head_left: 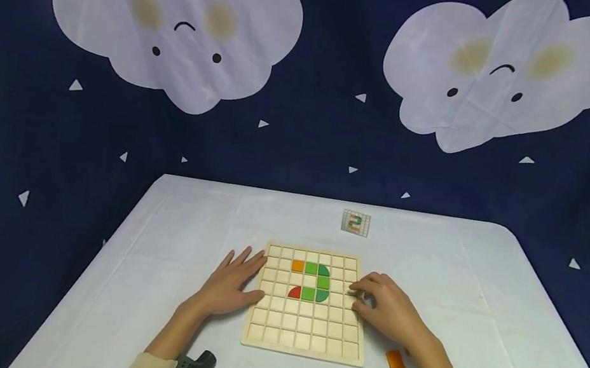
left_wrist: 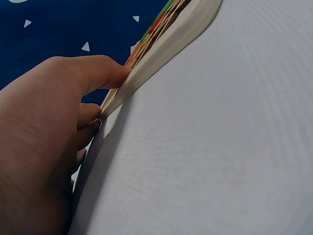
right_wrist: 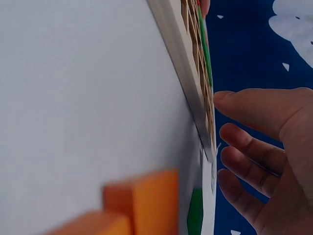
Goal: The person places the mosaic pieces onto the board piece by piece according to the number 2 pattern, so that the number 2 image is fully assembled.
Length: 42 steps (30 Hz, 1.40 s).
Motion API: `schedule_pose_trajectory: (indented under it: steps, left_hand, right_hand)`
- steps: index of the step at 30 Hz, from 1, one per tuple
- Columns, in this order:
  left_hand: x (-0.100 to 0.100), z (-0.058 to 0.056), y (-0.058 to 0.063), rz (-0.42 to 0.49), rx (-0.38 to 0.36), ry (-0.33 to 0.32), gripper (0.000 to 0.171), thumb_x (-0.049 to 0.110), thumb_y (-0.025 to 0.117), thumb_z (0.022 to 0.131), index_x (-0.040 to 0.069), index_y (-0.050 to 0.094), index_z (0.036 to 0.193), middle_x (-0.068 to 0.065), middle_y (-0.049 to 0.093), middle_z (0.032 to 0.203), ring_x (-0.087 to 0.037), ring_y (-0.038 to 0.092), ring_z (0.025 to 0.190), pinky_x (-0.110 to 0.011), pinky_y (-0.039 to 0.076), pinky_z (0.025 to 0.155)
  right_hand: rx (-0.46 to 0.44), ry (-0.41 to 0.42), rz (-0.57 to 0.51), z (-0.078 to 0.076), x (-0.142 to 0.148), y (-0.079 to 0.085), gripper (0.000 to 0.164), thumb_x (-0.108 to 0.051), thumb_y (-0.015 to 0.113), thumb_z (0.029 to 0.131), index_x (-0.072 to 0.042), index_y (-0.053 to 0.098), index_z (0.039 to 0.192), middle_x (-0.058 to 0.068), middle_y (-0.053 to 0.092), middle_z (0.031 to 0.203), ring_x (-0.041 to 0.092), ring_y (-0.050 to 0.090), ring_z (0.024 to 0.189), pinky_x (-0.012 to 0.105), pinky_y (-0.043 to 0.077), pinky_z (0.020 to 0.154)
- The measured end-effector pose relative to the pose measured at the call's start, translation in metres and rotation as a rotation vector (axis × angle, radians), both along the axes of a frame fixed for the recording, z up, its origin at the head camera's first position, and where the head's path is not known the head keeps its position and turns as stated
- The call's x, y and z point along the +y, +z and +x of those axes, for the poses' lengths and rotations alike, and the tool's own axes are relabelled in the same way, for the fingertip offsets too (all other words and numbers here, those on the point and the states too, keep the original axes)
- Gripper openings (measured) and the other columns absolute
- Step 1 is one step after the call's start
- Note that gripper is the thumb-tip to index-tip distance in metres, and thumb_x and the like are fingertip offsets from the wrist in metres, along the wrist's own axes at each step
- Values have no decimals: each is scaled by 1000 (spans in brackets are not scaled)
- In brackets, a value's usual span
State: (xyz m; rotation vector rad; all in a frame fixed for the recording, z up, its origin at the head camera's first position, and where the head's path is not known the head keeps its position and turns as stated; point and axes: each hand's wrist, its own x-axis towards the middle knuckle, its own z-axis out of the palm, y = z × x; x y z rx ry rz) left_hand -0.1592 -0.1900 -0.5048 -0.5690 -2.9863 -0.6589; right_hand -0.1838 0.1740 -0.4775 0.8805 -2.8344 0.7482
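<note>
A square wooden grid board (head_left: 301, 343) lies on the white table. Set in its cells are an orange square (head_left: 297, 266), several green squares, green quarter-round pieces and a red quarter-round piece (head_left: 295, 292). My left hand (head_left: 226, 288) rests along the board's left edge with fingers spread; in the left wrist view its thumb (left_wrist: 115, 74) touches the rim. Over the right edge is my right hand (head_left: 390, 307), its fingers loosely bent. The right wrist view shows no piece between the thumb (right_wrist: 230, 100) and fingers.
Orange blocks (head_left: 398, 366) lie on the table beside my right wrist. A green piece (right_wrist: 195, 211) sits past them in the right wrist view. Behind the board is a small card (head_left: 355, 223) picturing a similar grid pattern. A dark blue cloud-print cloth (head_left: 312, 148) hangs behind the table.
</note>
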Motion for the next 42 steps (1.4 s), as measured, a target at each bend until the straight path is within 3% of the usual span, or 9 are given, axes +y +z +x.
schedule_pose_trajectory:
  steps: [16,28,42]
  left_hand:
    - [0,0,1,1,10,5,76,50,58,88,13,35,150,2,28,155,-24,15,144,-45,4,116]
    - [0,1,0,-5,3,3,76,51,57,88,14,35,150,3,28,155,-24,14,144,-45,3,116]
    - [2,1,2,-4,-3,14,76,50,58,88,14,34,150,3,27,155,-23,14,145,-44,3,116]
  right_hand:
    - [-17,-30,14,0,19,0,33,-19,81,77,-16,72,108,-8,59,105,14,53,86,35,48,75]
    - [-41,-85,51,4,38,1,36,-27,82,76,-17,72,110,-6,60,106,16,52,88,37,48,76]
    - [-134,-126,65,9,55,2,34,-27,83,75,-17,72,105,-9,58,91,12,50,78,32,44,68]
